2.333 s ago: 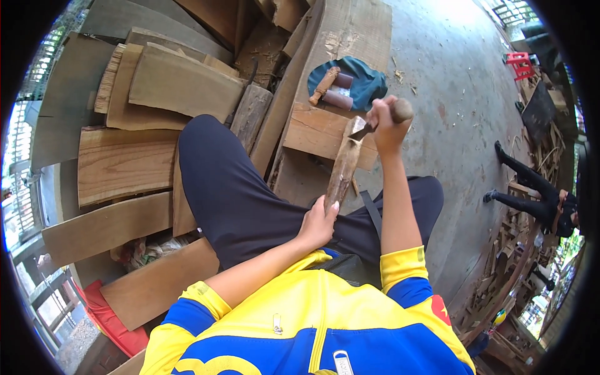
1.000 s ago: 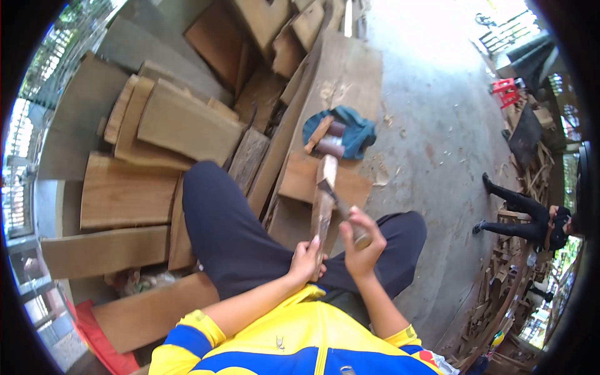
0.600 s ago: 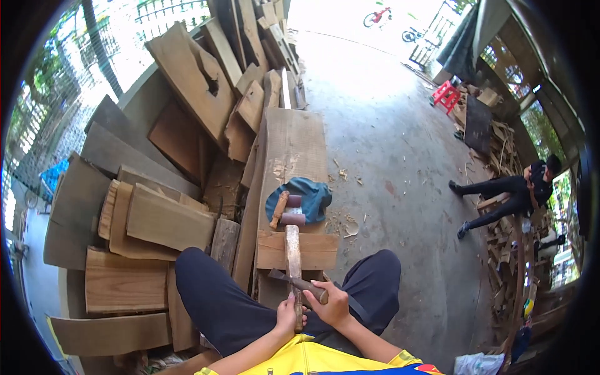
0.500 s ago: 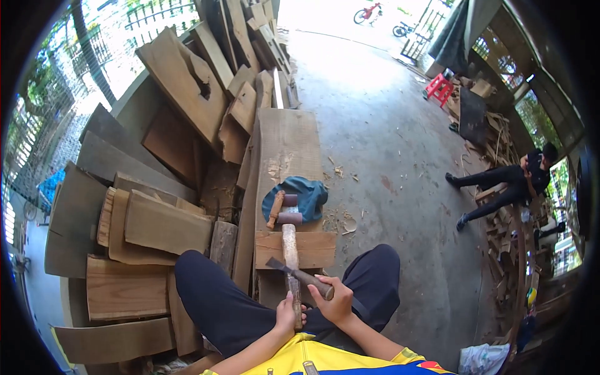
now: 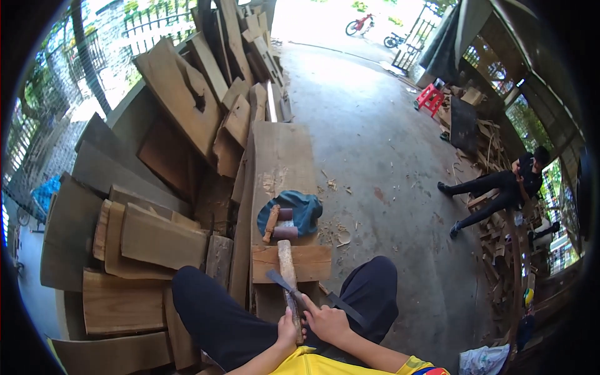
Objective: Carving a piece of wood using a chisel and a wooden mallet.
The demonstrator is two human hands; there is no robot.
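Observation:
A pale, partly bark-covered stick [image 5: 287,265] points away from me, its far end on a small wooden board [image 5: 306,263]. My left hand [image 5: 288,327] is closed around its near part. My right hand [image 5: 327,321] grips a chisel, whose dark flat blade [image 5: 277,279] lies across the stick. The index finger reaches along the blade, and the hand hides the chisel's handle. Beside the right hand, a dark flat strip [image 5: 345,307] rests on my right leg; I cannot make out its kind.
Beyond the board, a teal cloth [image 5: 307,212], dark reddish cylinders [image 5: 285,232] and a turned wooden piece [image 5: 271,223] lie on a long plank [image 5: 284,147]. Boards [image 5: 164,234] lean at left. Shavings [image 5: 344,237] dot the floor. A person [image 5: 522,181] sits at right, near a red stool [image 5: 430,99].
My right hand has shifted its hold on the chisel: the handle's end, visible before, is now hidden, and the index finger reaches along the blade. The whole view has shifted slightly.

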